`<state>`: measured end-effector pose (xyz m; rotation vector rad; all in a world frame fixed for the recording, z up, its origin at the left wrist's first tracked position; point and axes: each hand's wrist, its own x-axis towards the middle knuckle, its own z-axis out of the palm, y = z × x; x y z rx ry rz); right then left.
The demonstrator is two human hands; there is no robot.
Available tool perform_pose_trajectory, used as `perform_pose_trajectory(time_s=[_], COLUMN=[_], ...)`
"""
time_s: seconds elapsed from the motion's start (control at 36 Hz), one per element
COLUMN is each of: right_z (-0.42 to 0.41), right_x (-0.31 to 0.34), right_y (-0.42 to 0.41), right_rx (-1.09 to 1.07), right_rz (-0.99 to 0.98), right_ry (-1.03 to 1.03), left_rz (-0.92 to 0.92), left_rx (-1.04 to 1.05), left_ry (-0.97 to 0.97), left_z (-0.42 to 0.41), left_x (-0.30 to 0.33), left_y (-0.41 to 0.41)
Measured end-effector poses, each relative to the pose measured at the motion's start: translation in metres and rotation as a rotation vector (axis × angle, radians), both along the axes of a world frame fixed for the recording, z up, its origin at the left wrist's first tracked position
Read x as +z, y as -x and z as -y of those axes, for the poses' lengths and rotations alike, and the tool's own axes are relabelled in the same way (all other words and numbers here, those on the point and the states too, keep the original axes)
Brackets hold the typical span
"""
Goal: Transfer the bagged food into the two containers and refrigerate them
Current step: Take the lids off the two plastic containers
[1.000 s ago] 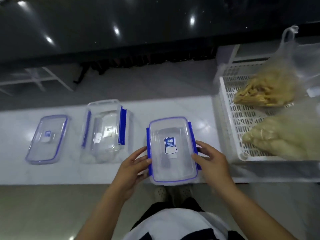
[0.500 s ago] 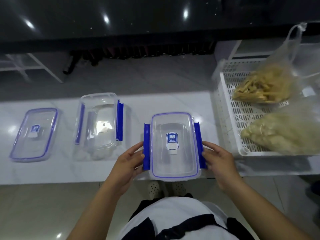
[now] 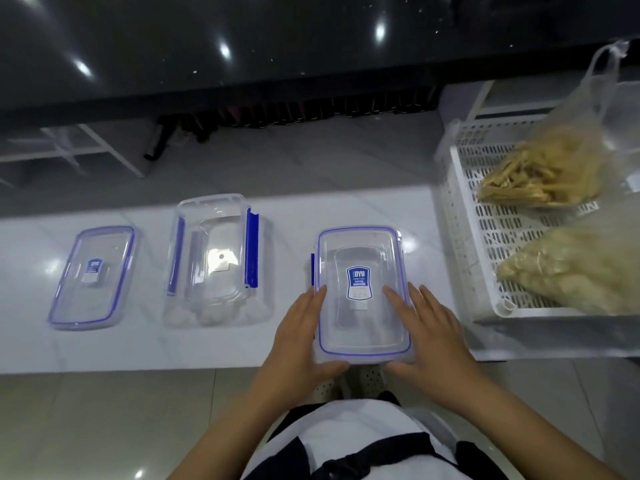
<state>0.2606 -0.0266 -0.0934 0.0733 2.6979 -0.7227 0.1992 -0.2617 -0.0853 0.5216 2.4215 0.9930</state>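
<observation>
On white counter, lidded container runs lengthwise away.

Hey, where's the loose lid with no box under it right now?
The loose lid lies flat at the counter's far left in the head view, just left of the open container.
</observation>
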Motion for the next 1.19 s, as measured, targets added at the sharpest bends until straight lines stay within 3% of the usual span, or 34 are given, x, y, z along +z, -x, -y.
perform_pose_trajectory(time_s=[0.33, 0.67, 1.0, 1.19], right_z=[-0.021, -0.003, 0.188, 0.333], right_x=[0.004, 0.030, 0.059, 0.046], right_y=[0.073, 0.073, 0.130, 0.162], right_rx=[-0.100, -0.041, 0.260, 0.246], right_rz=[-0.019, -0.184, -0.253, -0.256], right_ry=[0.007, 0.048, 0.067, 0.049], left_rz=[-0.040, -0.149, -0.125, -0.131], left_rx=[0.049, 0.069, 0.352, 0.371], left_ry=[-0.007, 0.001, 0.058, 0.023], left_z=[-0.033, -0.002, 0.195, 0.328], left_x=[-0.004, 0.027, 0.076, 0.060], left_y=[0.072, 0.066, 0.057, 0.094])
